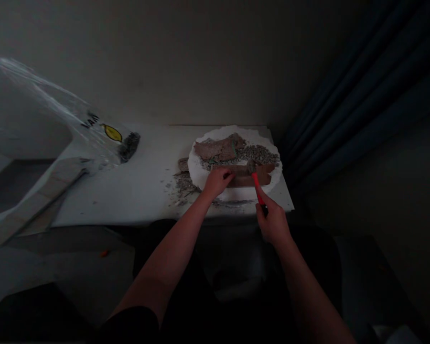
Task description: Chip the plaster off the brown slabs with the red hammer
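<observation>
I see right hand (273,220) curled round red hammer (257,183), its head just beyond the fingers; left hand (217,182) touches brown strip (242,181), can't tell if pinching; gravel (260,154) past its fingertips

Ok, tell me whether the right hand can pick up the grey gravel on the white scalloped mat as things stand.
Probably not: the right hand is closed around the red-handled hammer, whose head sits on the near side of the grey gravel. Without the hammer, it could likely reach.
</observation>
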